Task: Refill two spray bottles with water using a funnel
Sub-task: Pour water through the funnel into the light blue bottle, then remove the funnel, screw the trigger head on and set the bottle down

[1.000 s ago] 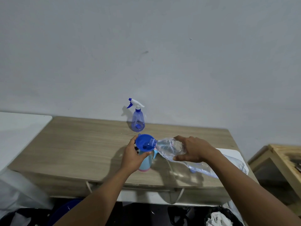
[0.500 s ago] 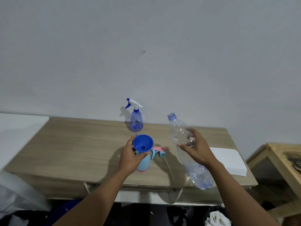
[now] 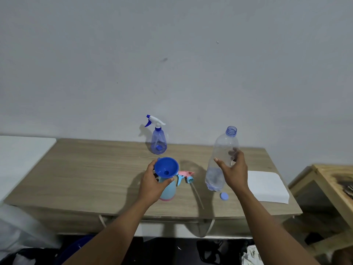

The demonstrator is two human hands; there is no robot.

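fingers of left hand (image 3: 152, 180) grip the funnel (image 3: 166, 167) on the pale blue sprayer (image 3: 169, 190), right hand (image 3: 234, 175) holds the near-empty water bottle (image 3: 221, 159) upright. capped back sprayer (image 3: 159, 142) probably needs filling next.

No writing, label, brand or number can be read anywhere in view. The clear bottle (image 3: 224, 144), the purple spray bottle (image 3: 159, 140), the light blue spray bottle (image 3: 170, 188), the blue funnel (image 3: 166, 167) and the white sheet (image 3: 267, 186) carry no marks that can be made out.
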